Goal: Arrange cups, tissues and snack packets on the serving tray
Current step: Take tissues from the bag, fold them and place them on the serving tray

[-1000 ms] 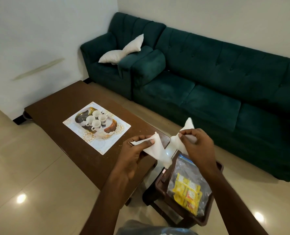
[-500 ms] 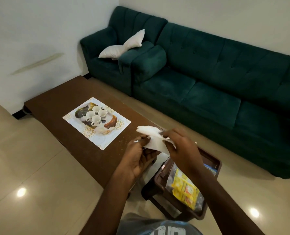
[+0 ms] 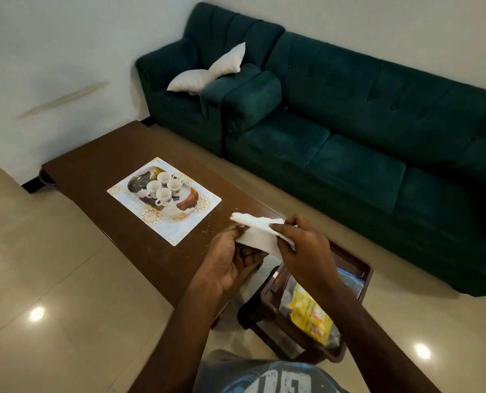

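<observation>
Closest of all is a grey and blue shirt with big printed shapes on it, and two bare arms reach out from there. Both hands hold one tissue between them, up in the air over the near end of the table. The left hand is under it with its fingers curled up and its thumb on the tissue's edge. The right hand is on top and pinches the tissue with bent fingers. The tissue is white, soft and thin, folded into a thick strip, and its free end pokes out to the left past the hands. Below the right arm stands a little brown stool of shiny plastic with a raised rim. In it lies a clear bag with yellow snack packets, crinkly and bright, and a bit of blue packet shows behind. The long table is dark brown wood, smooth, with small crumbs near the hands. Farther along it lies the serving tray, flat and square-cornered, white with gold flowers and brown swirls. Four small white cups with handles stand close together on its far part, well apart from the hands. The floor is shiny cream tile with bright spots of light. Beyond the table are a long dark green sofa and a green armchair, both soft and fuzzy. A puffy white pillow leans on the chair's arm, and behind is a plain white wall with one long smudge.
</observation>
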